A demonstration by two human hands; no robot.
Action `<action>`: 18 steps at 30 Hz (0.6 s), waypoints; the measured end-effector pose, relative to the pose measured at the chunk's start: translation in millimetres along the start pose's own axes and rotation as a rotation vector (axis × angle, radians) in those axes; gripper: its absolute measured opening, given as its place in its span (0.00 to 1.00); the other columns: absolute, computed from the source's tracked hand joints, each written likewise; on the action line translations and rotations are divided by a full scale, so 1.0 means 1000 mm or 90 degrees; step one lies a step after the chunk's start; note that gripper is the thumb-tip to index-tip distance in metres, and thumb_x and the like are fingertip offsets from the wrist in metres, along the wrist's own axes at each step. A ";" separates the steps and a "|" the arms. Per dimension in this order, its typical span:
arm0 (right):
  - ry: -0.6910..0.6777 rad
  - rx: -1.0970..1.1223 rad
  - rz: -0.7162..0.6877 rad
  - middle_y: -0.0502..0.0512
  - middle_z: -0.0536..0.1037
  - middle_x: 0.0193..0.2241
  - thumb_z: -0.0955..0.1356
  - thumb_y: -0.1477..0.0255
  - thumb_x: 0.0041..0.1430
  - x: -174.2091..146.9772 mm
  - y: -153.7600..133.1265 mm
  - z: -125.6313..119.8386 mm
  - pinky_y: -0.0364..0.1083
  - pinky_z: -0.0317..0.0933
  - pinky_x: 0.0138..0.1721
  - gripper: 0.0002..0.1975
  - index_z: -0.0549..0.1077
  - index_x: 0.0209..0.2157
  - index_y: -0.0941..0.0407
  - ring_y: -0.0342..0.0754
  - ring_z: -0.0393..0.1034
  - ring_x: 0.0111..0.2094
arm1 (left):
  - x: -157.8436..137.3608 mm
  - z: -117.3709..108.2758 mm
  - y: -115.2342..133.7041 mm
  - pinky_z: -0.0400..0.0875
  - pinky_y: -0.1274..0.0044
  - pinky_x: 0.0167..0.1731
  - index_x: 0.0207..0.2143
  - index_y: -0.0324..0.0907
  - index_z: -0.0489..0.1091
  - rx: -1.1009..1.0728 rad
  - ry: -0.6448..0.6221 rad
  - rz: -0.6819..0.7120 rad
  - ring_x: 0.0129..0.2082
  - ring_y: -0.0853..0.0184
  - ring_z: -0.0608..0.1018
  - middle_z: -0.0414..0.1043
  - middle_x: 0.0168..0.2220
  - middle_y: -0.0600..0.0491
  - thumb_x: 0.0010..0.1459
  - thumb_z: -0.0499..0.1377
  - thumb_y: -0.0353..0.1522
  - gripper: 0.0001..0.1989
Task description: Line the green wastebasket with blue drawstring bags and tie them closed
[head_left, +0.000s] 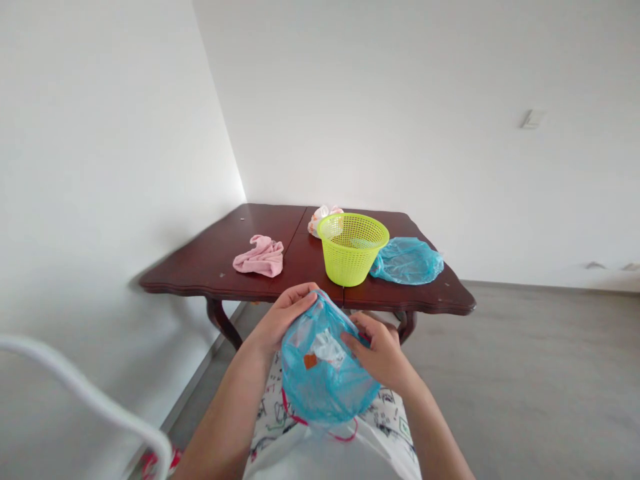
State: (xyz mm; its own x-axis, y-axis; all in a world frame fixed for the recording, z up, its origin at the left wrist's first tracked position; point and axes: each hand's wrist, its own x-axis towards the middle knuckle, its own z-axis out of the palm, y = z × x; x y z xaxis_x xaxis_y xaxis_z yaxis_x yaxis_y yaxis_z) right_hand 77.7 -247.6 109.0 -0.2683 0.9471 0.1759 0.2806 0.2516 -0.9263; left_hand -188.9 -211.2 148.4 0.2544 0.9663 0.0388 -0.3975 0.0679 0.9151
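Between my two hands, above my lap, hangs a thin blue plastic bag with a red drawstring along its lower side. My left hand pinches its upper left edge, thumb on top. My right hand grips the upper right edge with thumb and fingers. Through the film show a crumpled white piece and a small orange patch; I cannot tell what they are. Just beyond the bag, a yellow-green mesh basket stands upright on the dark wooden table.
A folded pink cloth lies left of the basket. A second blue plastic bag is spread at its right, and a crumpled white and orange bag sits behind it. White walls border the table. A white curved bar crosses the lower left.
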 end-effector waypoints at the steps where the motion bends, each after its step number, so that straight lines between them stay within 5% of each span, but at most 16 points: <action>1: -0.016 0.009 0.022 0.49 0.76 0.29 0.76 0.50 0.71 0.005 0.002 0.001 0.45 0.60 0.32 0.19 0.81 0.39 0.53 0.47 0.67 0.30 | 0.001 -0.002 0.006 0.76 0.81 0.30 0.36 0.41 0.81 0.029 -0.002 0.019 0.28 0.69 0.80 0.82 0.32 0.53 0.57 0.84 0.51 0.25; 4: 0.023 0.121 0.063 0.48 0.75 0.25 0.77 0.41 0.67 0.019 0.005 -0.019 0.43 0.50 0.26 0.29 0.76 0.35 0.53 0.43 0.60 0.25 | 0.004 -0.023 0.028 0.67 0.82 0.27 0.34 0.41 0.80 0.206 0.066 0.131 0.26 0.71 0.73 0.75 0.28 0.56 0.63 0.79 0.55 0.27; 11: 0.109 0.178 0.015 0.51 0.83 0.30 0.86 0.43 0.56 0.029 -0.041 -0.076 0.41 0.56 0.22 0.31 0.78 0.40 0.52 0.42 0.63 0.23 | -0.005 -0.068 0.077 0.59 0.76 0.27 0.38 0.42 0.85 0.592 0.201 0.311 0.25 0.68 0.69 0.72 0.26 0.56 0.73 0.69 0.53 0.23; 14: 0.118 0.238 -0.022 0.49 0.80 0.29 0.86 0.45 0.58 0.035 -0.067 -0.075 0.42 0.62 0.25 0.28 0.78 0.39 0.52 0.43 0.65 0.25 | -0.013 -0.057 0.084 0.69 0.72 0.35 0.42 0.44 0.85 0.719 0.335 0.410 0.31 0.63 0.76 0.78 0.31 0.53 0.75 0.67 0.49 0.18; 16: 0.117 0.295 -0.038 0.47 0.77 0.27 0.84 0.46 0.62 0.040 -0.081 -0.068 0.42 0.64 0.25 0.26 0.77 0.38 0.51 0.44 0.65 0.25 | -0.018 -0.041 0.076 0.75 0.65 0.52 0.45 0.46 0.86 0.762 0.450 0.533 0.44 0.55 0.82 0.85 0.43 0.47 0.74 0.70 0.45 0.12; 18: 0.128 0.339 -0.061 0.48 0.76 0.28 0.83 0.47 0.65 0.044 -0.091 -0.058 0.43 0.65 0.27 0.24 0.77 0.38 0.51 0.45 0.66 0.27 | -0.023 -0.020 0.055 0.73 0.60 0.63 0.44 0.49 0.86 0.724 0.469 0.627 0.53 0.49 0.83 0.86 0.48 0.44 0.70 0.74 0.40 0.07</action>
State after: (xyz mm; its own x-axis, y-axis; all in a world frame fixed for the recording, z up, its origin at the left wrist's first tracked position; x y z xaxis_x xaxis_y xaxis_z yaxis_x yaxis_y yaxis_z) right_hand 93.5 -217.6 220.5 -0.0745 0.9573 0.2792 -0.2526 0.2527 -0.9340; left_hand -233.9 -225.1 190.2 -0.2575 0.4524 0.8538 0.7382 -0.4781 0.4759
